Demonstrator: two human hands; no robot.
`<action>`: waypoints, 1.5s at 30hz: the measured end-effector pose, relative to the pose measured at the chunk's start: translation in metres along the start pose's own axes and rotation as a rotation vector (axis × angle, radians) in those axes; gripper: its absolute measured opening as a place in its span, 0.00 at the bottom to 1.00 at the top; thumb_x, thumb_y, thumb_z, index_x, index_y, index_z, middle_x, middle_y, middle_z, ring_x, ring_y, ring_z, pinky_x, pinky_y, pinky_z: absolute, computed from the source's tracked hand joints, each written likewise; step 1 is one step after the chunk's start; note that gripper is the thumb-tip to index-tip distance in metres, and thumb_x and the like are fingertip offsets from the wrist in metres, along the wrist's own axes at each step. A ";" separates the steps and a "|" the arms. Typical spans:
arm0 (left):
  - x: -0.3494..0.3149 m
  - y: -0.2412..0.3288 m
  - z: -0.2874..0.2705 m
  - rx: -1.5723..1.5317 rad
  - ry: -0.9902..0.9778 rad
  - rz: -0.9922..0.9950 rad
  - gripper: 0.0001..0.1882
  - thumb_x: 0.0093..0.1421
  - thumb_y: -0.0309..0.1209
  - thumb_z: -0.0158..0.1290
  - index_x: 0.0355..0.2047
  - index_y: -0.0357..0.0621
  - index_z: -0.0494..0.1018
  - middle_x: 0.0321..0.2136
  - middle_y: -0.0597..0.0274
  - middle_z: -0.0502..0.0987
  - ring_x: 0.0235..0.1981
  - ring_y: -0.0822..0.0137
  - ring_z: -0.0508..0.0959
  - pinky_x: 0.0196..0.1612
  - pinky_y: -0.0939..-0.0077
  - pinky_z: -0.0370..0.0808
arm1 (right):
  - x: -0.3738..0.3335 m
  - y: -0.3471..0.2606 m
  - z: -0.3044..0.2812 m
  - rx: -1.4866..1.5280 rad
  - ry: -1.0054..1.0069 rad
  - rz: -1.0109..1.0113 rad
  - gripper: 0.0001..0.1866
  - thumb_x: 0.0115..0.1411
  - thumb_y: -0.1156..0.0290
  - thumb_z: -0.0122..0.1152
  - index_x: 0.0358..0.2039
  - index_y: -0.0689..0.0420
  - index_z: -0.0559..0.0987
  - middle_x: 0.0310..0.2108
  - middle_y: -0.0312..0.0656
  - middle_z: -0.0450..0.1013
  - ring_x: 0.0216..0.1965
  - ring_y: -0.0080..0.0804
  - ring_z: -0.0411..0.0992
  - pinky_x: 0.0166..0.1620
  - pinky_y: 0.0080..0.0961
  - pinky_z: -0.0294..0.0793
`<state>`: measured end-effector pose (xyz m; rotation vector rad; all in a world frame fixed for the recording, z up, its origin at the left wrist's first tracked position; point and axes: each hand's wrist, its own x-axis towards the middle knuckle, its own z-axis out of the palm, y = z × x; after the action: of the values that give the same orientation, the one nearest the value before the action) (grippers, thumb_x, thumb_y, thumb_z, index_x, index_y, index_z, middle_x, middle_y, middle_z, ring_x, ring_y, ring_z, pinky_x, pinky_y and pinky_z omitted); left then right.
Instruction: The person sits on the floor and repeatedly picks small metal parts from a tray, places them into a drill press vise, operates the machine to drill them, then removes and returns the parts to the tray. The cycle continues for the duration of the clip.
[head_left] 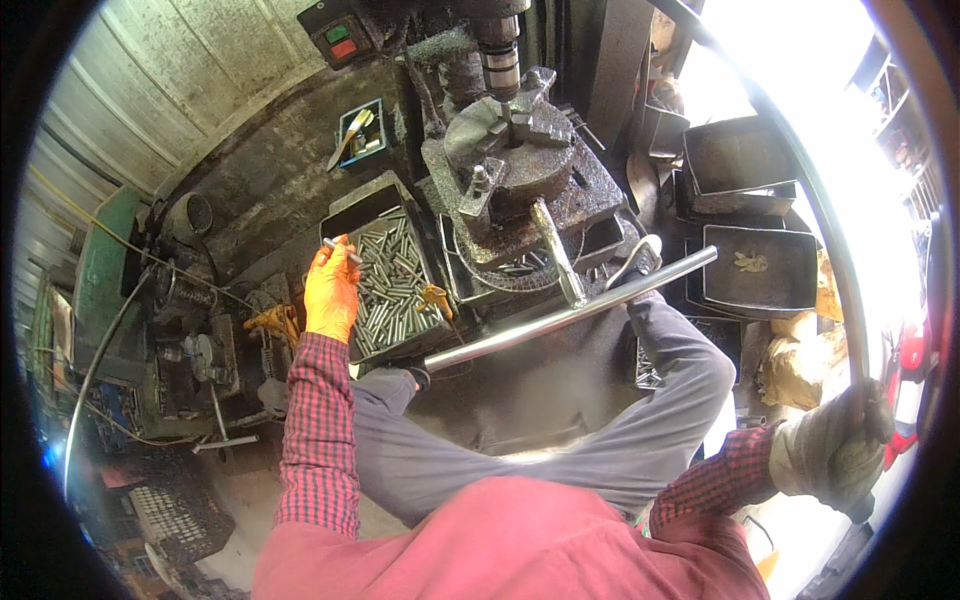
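Note:
My left hand (331, 290), in an orange glove, pinches a short metal pin (343, 252) over the left side of a metal tray (428, 262). That tray is heaped with many similar pins (395, 285), and an orange-tipped scrap lies on them. Far to the right, my right hand (832, 452) in a grey glove is closed around the lower end of a long curved bar (828, 215). Ahead of me a drill press spindle (500, 62) points down at a greasy jaw chuck (510, 140) on the machine table. Whether the chuck holds a piece is unclear.
A long shiny pipe (575, 312) meets the chuck's handle (556, 250) and crosses before my legs. Dark metal bins (758, 268) stand at the right. A small blue box (361, 134) holds a brush. A switch box (337, 38) with green and red buttons is at the top.

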<state>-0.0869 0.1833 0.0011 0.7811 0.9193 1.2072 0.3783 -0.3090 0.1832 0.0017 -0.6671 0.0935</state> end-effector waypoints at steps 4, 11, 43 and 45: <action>-0.002 0.001 -0.008 -0.176 0.003 -0.006 0.10 0.73 0.30 0.57 0.49 0.40 0.80 0.38 0.63 0.83 0.37 0.71 0.80 0.37 0.77 0.75 | 0.002 0.005 0.000 -0.228 0.047 -0.182 0.23 0.59 0.47 0.65 0.25 0.55 0.73 0.25 0.33 0.70 0.40 0.31 0.70 0.59 0.42 0.62; -0.008 0.005 -0.011 -0.336 -0.013 -0.052 0.11 0.73 0.33 0.58 0.48 0.37 0.81 0.39 0.61 0.81 0.37 0.69 0.79 0.37 0.77 0.75 | 0.005 0.017 0.012 -0.474 0.280 -0.300 0.25 0.58 0.48 0.63 0.26 0.60 0.70 0.29 0.47 0.64 0.44 0.44 0.67 0.60 0.51 0.59; -0.032 0.026 0.004 -0.222 0.022 -0.026 0.14 0.73 0.34 0.59 0.53 0.39 0.80 0.36 0.63 0.80 0.29 0.76 0.72 0.28 0.84 0.68 | 0.071 -0.073 -0.032 -0.281 -0.116 -0.069 0.25 0.68 0.47 0.55 0.40 0.61 0.75 0.37 0.38 0.70 0.46 0.34 0.71 0.66 0.47 0.61; -0.033 0.026 0.005 -0.250 0.010 -0.040 0.15 0.73 0.35 0.59 0.53 0.39 0.80 0.36 0.63 0.80 0.28 0.76 0.72 0.28 0.84 0.67 | 0.075 -0.072 -0.028 -0.284 -0.134 -0.066 0.24 0.70 0.47 0.52 0.39 0.59 0.75 0.36 0.35 0.70 0.43 0.31 0.71 0.66 0.45 0.61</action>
<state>-0.0968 0.1559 0.0322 0.5550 0.7706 1.2625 0.4602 -0.3735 0.2093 -0.2447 -0.8086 -0.0659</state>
